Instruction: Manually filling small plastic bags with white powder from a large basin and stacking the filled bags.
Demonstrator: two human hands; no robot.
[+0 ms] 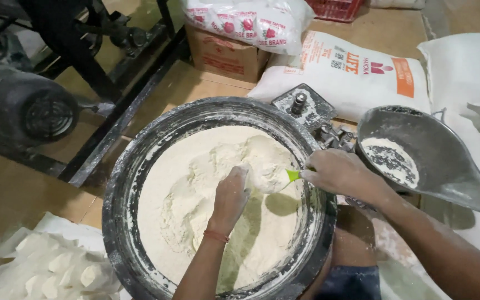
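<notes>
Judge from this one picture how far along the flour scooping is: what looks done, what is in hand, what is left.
Done: the metal scale pan already holds a small heap of flour. In hand: the right hand grips a green-handled scoop heaped with flour, and the left hand presses on it. Left: the big round drum remains nearly full, the pan mostly bare.

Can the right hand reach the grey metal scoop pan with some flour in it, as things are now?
Probably yes: the grey metal scoop pan sits just beside the right hand, nothing between them. But that hand holds a green-handled scoop over the flour.
</notes>
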